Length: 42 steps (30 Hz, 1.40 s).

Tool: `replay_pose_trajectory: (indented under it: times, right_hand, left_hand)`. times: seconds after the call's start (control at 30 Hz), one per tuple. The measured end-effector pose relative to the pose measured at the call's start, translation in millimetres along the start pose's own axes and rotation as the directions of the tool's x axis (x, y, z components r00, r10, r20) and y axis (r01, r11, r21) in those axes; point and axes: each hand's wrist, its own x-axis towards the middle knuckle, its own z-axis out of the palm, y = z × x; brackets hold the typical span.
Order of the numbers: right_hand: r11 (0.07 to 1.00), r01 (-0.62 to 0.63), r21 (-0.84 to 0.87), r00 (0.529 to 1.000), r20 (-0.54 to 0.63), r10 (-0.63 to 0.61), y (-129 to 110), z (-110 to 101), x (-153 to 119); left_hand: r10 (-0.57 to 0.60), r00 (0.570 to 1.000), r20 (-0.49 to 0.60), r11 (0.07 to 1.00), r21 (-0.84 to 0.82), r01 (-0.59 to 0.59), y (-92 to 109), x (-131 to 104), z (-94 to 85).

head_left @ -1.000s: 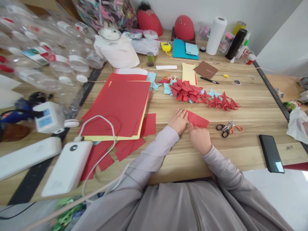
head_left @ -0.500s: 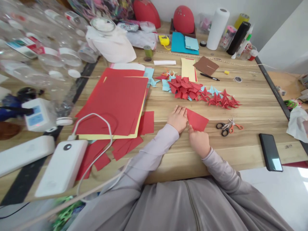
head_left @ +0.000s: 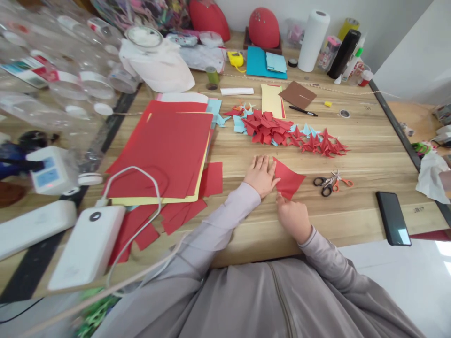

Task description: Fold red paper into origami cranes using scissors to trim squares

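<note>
Left hand [head_left: 260,177] spread; right hand [head_left: 293,218] curled at red paper [head_left: 289,179], grip unclear. Scissors [head_left: 333,180] nearby, folded papers [head_left: 269,129] beyond.

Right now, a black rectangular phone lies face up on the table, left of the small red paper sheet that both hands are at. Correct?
One slip: the black rectangular phone is right of the small red paper sheet, per the head view. It does lie face up, and the left hand and right hand are at the sheet.
</note>
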Motion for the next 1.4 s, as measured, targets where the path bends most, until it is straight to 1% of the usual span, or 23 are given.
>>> replay_pose_trajectory:
  times: [0.07,0.13,0.27,0.37,0.47,0.6,0.67,0.73,0.8,0.87,0.93,1.0,1.07,1.2,1.3,1.4]
  right_hand:
    - [1.0,-0.001,0.001,1.0,0.006,0.001,0.2,1.1,-1.1]
    - [1.0,-0.003,0.0,1.0,0.011,0.003,0.1,2.8,-2.9]
    - [1.0,-0.028,0.008,1.0,0.004,0.028,-2.3,4.9,-5.6]
    - [0.999,-0.038,0.013,0.999,0.017,0.037,-4.7,3.5,-6.1]
    - [1.0,-0.03,0.007,0.999,0.035,0.029,-5.7,1.2,-6.0]
    - [1.0,-0.025,0.003,0.999,0.038,0.025,-6.2,-0.5,-5.3]
    - [0.999,-0.032,0.005,0.998,0.046,0.032,-6.6,-0.5,-5.0]
    - [0.999,-0.036,0.013,0.998,0.048,0.035,-7.2,-0.1,-4.7]
    - [0.999,-0.038,0.028,0.998,0.042,0.037,-7.7,0.5,-4.3]
    - [0.998,-0.043,0.047,0.999,0.035,0.041,-8.2,0.8,-4.0]
    - [0.997,-0.043,0.061,0.999,0.034,0.041,-8.5,0.7,-3.6]
    - [0.997,-0.033,0.064,0.999,0.042,0.031,-8.4,0.0,-3.3]
    - [0.998,-0.023,0.06,0.998,0.052,0.02,-8.2,-1.2,-3.1]
    - [0.998,-0.023,0.05,0.997,0.069,0.02,-7.9,-4.1,-2.7]
    - [0.999,-0.028,0.046,0.997,0.077,0.025,-8.0,-5.6,-2.4]
    - [0.998,-0.03,0.049,0.996,0.08,0.026,-7.9,-5.6,-2.4]
  left_hand:
    - [0.01,1.0,-0.002,1.0,-0.002,-0.01,-2.2,0.2,-1.8]
    - [0.009,1.0,-0.026,1.0,-0.009,-0.01,-3.9,1.8,-2.6]
    - [-0.03,0.996,-0.081,0.999,-0.02,0.029,-4.6,7.3,-1.0]
    - [-0.07,0.994,-0.085,0.997,0.004,0.071,-4.0,12.9,0.7]
    - [-0.082,0.993,-0.083,0.996,0.025,0.084,-5.0,20.0,1.4]
    - [-0.109,0.99,-0.089,0.994,0.016,0.111,-6.1,26.9,-1.8]
    - [-0.107,0.99,-0.089,0.994,-0.01,0.106,-2.8,24.3,-5.6]
    - [-0.108,0.989,-0.101,0.993,-0.049,0.104,4.5,15.4,-9.6]
    - [-0.073,0.991,-0.114,0.995,-0.081,0.064,14.1,1.5,-12.3]
    - [-0.019,0.993,-0.117,0.997,-0.075,0.01,23.2,-13.4,-12.5]
    - [0.058,0.995,-0.077,0.996,-0.069,-0.063,29.3,-25.3,-10.1]
    - [0.089,0.995,-0.034,0.995,-0.048,-0.091,31.9,-32.2,-5.7]
    - [0.087,0.996,-0.016,0.996,-0.019,-0.088,32.1,-34.7,-0.4]
    - [0.045,0.999,-0.016,0.998,0.034,-0.045,30.7,-32.2,9.1]
    - [0.016,1.0,-0.018,0.999,0.046,-0.015,29.9,-25.9,13.2]
    - [-0.026,1.0,-0.004,0.999,0.021,0.026,28.0,-14.7,14.2]
